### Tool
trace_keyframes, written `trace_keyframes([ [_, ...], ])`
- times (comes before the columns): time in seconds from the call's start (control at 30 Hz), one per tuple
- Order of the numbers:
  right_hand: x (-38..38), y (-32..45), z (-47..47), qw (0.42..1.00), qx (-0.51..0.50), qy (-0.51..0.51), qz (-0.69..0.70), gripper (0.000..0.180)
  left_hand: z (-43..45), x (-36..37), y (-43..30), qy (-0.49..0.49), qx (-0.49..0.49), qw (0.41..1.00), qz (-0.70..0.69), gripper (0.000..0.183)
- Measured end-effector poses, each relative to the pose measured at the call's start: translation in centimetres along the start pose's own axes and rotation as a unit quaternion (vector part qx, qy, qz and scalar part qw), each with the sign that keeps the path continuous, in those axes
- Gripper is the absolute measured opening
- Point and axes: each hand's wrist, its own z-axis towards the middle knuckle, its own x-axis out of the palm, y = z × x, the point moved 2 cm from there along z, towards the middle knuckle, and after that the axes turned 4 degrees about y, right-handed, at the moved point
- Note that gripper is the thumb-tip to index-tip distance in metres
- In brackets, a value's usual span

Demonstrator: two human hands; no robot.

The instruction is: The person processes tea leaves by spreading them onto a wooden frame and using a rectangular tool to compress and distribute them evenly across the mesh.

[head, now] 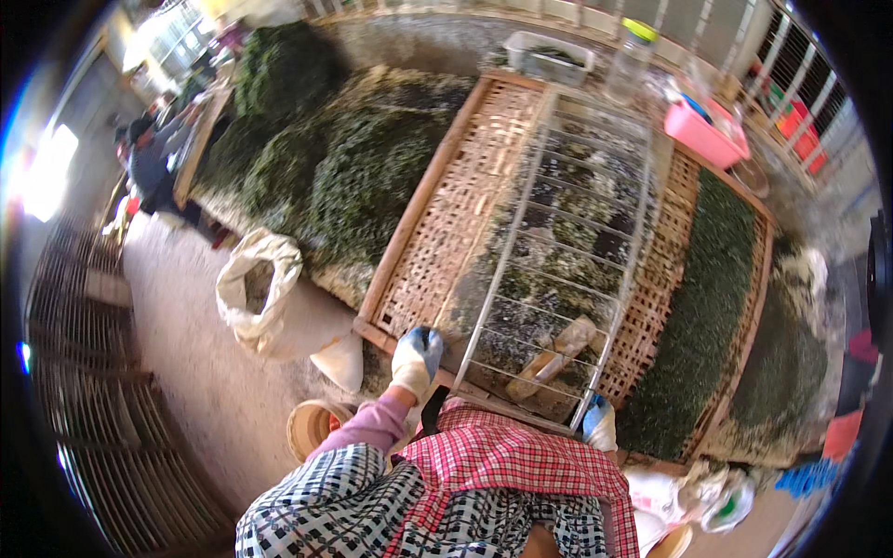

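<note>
My left hand (416, 359), in a white glove with blue fingers, is curled over the near edge of a wood-framed woven tray (439, 223). My right hand (600, 422), gloved alike, grips the near right corner of a metal rack (474, 345) with thin crossbars; its fingers are partly hidden. Under the bars lie patches of dark green shredded plant material (586, 237) and a pale wooden block (551, 358). To the right, another woven tray (645, 307) bears an even layer of dark green shreds (698, 314).
Large dark green heaps (377, 178) lie to the left, behind an open white sack (258, 293). A bucket (307, 425) stands by my left arm. At the back are a clear tub (548, 59), a jar (631, 63) and a pink basin (704, 136). A person (153, 167) works far left.
</note>
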Motion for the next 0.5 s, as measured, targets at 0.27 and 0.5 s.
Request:
trace_keyframes([
  [0.27, -3.7, 1.6, -0.7, 0.978, 0.093, 0.076, 0.171, 0.020, 1.2, 7.8, 8.9, 0.148, -0.220, 0.949, -0.169, 0.042],
  [0.5, -6.6, 3.1, -0.4, 0.858, -0.002, 0.075, 0.508, 0.034, 3.2, 2.7, 1.1, 0.341, 0.158, 0.926, -0.032, 0.048],
])
